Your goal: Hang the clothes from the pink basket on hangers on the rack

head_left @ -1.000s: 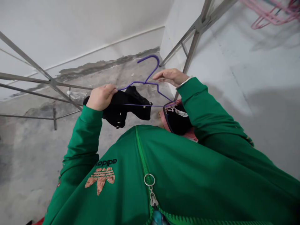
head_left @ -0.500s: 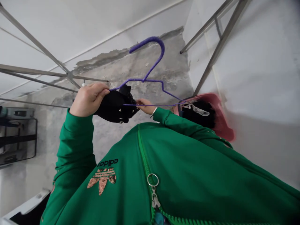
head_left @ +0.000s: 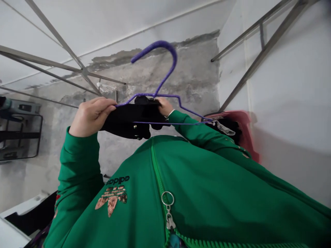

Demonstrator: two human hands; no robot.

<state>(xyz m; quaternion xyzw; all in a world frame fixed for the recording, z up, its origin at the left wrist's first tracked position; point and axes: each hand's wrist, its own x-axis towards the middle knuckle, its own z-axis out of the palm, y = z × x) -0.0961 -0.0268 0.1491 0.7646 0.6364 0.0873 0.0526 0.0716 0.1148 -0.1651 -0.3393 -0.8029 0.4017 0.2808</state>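
Note:
My left hand (head_left: 89, 116) is closed around one end of a purple wire hanger (head_left: 165, 74) together with a small black garment (head_left: 129, 120). The garment is draped over the hanger's lower bar in front of my chest. My right hand (head_left: 162, 106) reaches in from behind the hanger and pinches the black garment near its middle; only some fingers show. Both arms wear green jacket sleeves.
A pink basket (head_left: 243, 131) holding dark clothes sits at the right by the white wall. Grey metal rack bars (head_left: 51, 62) cross the upper left, and more bars (head_left: 258, 41) run up the right. A dark framed object (head_left: 20, 137) stands at the far left on the concrete floor.
The hanger and garment rose slightly. My right hand moved from the hanger's far shoulder down onto the black garment. The view swung so the pink basket shifted right.

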